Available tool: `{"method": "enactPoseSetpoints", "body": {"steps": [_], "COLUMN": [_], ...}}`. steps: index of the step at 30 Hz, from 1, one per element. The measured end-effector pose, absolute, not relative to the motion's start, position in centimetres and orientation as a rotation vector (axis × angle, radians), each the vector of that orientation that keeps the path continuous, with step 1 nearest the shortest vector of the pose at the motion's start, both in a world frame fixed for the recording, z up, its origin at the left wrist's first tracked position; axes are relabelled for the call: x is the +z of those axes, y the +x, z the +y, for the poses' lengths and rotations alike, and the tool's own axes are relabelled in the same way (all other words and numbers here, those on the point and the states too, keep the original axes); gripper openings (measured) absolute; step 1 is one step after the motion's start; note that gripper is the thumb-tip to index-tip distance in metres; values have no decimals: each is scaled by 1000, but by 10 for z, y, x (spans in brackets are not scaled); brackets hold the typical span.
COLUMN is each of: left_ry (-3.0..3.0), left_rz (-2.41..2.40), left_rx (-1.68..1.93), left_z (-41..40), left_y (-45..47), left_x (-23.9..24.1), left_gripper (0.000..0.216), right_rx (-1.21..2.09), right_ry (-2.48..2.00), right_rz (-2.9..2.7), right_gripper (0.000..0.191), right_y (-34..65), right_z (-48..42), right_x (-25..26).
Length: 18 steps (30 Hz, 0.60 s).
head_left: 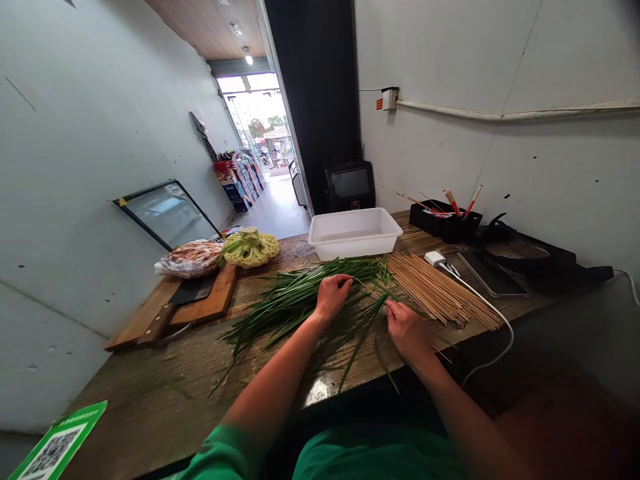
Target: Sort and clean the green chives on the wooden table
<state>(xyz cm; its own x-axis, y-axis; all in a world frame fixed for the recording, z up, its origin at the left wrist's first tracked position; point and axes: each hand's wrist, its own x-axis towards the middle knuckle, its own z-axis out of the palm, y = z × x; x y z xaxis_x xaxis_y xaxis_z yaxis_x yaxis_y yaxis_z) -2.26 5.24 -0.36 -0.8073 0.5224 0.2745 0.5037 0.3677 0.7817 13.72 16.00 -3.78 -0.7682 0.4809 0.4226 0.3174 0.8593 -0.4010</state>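
1. With the clock centred between the two hands and twelve pointing away from the body, the left hand (334, 297) is seen at nine to ten o'clock and the right hand (407, 328) at four; a gap is left between them.
2. In the right hand, a small bunch of green blades (371, 311) is pinched by thumb and fingers, its loose ends trailed toward seven o'clock.
3. By the left fingertips, a thin pale stick (363, 288) appears to be gripped near one end; how far it is run into the bunch cannot be told.
4. The main pile of green blades (295, 287) is spread from nine to twelve o'clock, partly hidden by the left forearm. Loose wooden sticks (440, 287) are laid out at two to three o'clock, and a white tub (357, 249) is set at twelve.
5. The step in hand is judged to be the joining of bunch and stick.
6. For the next move, a firm right pinch and a steadily aligned stick would be called for, lest blades be split or slipped.
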Motion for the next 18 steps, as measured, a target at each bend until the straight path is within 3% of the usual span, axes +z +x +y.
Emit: {"method": "enactPoseSetpoints", "body": {"steps": [11,18], "left_ry": [1085,1418], "left_rz": [2659,2309], "left_rx": [1439,1281], "left_z": [51,53], "left_y": [-22,-1], "left_x": [-7,-3], "left_gripper": [17,18], "right_rx": [448,442], "right_ry": [-580,-569], "right_rz": [-2511,-2480], "right_gripper": [33,32], "right_y": [137,137], "right_z": [160,161], "right_x": [-36,-39]}}
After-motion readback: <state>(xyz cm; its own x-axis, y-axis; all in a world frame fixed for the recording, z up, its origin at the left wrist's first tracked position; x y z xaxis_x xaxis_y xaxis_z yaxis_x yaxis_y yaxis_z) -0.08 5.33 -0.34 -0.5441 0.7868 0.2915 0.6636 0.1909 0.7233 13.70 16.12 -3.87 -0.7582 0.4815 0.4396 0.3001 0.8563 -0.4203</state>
